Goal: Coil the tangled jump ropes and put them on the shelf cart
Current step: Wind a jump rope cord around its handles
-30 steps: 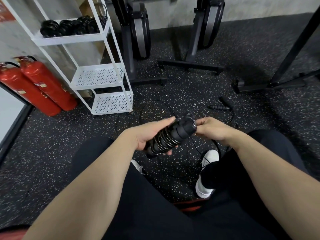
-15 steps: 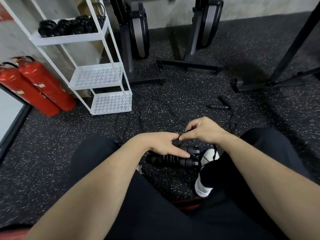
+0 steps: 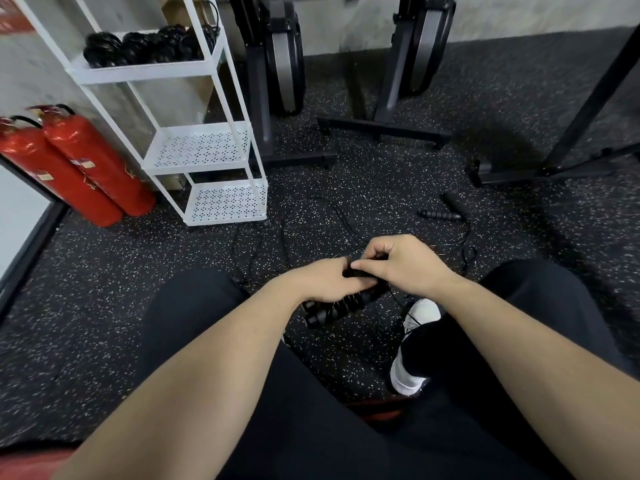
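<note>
From my feed I've got two red fire extinguishers (image 3: 86, 168) leaning left on the speckled rubber floor (image 3: 381, 181), plus two rowing machines (image 3: 284, 57) standing upright against the back wall.

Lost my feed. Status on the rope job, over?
Left hand gripping the wrapped handles; right hand pinching cord at their top. Another rope loose on the floor. Shelf cart: coils on top shelf only.

hands (image 3: 367, 271) gripping wound jump rope (image 3: 341, 306), shelf cart (image 3: 207, 147)
</note>
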A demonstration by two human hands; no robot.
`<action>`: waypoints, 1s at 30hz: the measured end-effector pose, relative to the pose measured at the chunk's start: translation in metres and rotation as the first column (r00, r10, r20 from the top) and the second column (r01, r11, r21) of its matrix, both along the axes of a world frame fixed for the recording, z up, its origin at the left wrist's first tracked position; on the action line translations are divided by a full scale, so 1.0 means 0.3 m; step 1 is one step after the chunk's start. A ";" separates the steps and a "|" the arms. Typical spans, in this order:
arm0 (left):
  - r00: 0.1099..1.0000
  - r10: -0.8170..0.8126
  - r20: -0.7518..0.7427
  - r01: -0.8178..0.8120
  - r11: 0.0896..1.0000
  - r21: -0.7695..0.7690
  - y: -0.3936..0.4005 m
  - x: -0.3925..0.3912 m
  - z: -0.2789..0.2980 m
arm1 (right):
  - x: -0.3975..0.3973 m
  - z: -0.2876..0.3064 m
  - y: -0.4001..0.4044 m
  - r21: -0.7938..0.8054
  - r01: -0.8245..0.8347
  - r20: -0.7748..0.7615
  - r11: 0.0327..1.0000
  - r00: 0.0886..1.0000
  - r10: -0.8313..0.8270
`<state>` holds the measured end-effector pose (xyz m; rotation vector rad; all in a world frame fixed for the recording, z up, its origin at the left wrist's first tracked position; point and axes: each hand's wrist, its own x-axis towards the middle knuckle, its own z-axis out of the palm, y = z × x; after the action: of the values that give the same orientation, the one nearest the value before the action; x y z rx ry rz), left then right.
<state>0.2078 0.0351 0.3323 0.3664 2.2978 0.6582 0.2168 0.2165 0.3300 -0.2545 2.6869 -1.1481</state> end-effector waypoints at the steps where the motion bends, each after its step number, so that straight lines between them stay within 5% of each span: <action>1: 0.999 0.047 -0.005 -0.047 0.999 0.010 -0.004 -0.004 -0.005 | -0.001 0.000 -0.004 0.003 -0.002 -0.004 1.000 1.000 0.002; 10: 0.926 0.372 0.063 -0.377 0.907 0.186 -0.009 -0.011 0.005 | -0.015 0.001 0.006 -0.109 0.051 0.047 0.993 0.998 -0.046; 19: 0.809 0.512 0.289 -0.585 0.746 0.317 0.000 -0.006 0.007 | -0.021 0.050 -0.009 0.031 0.139 0.021 0.990 0.990 -0.139; 24: 0.702 0.466 0.538 -0.693 0.621 0.366 -0.011 -0.003 0.018 | -0.026 0.035 -0.015 -0.172 0.112 0.113 0.979 0.989 -0.093; 30: 0.675 0.478 0.562 -0.716 0.608 0.342 -0.010 -0.014 0.045 | -0.029 0.036 0.017 -0.414 0.177 0.216 0.893 0.972 -0.092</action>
<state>0.2035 0.0320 0.3458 -0.3489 1.7358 1.5958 0.2080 0.2215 0.3407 -0.0167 2.2860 -1.7128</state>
